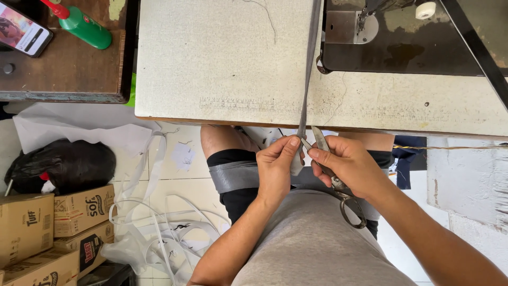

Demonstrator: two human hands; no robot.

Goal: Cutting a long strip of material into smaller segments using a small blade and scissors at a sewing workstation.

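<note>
There were four brown cardboard boxes [50,228], one green plastic bottle [84,27], one smartphone [22,33], and one pair of steel scissors [338,182].

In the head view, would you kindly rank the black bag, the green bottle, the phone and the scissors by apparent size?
1. Black bag, clearly largest.
2. Scissors in the right hand, partly hidden.
3. Green bottle and phone look alike; both cropped, so unranked.

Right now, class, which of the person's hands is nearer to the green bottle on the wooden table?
Left. The left hand pinches the grey strip, on the side toward the green bottle; the right hand, holding scissors, is farther away.
</note>
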